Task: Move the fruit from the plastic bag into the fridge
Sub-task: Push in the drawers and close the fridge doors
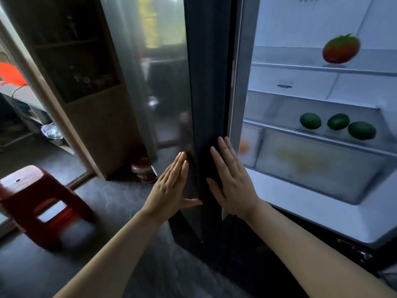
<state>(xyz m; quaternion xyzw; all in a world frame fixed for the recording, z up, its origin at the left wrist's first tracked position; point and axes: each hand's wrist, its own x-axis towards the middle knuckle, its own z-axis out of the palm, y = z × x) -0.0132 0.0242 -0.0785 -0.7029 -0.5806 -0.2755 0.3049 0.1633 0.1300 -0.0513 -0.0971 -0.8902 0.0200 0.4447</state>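
Left hand [171, 188], right hand [233, 186] flat, unclenched, flanking fridge door [206, 104] edge; fridge [300, 190] open.

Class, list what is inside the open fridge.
Upper shelf: one red-green mango. Lower shelf: three green fruits. The frosted drawer shows blurred yellowish contents, unidentifiable.

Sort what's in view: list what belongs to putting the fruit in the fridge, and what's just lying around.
Part of the job:
- fridge door, with left hand and right hand flat on it
- mango on the upper shelf
- three green fruits on the lower shelf

Lying about:
- red stool
- red-and-white container on the floor
- wooden cabinet
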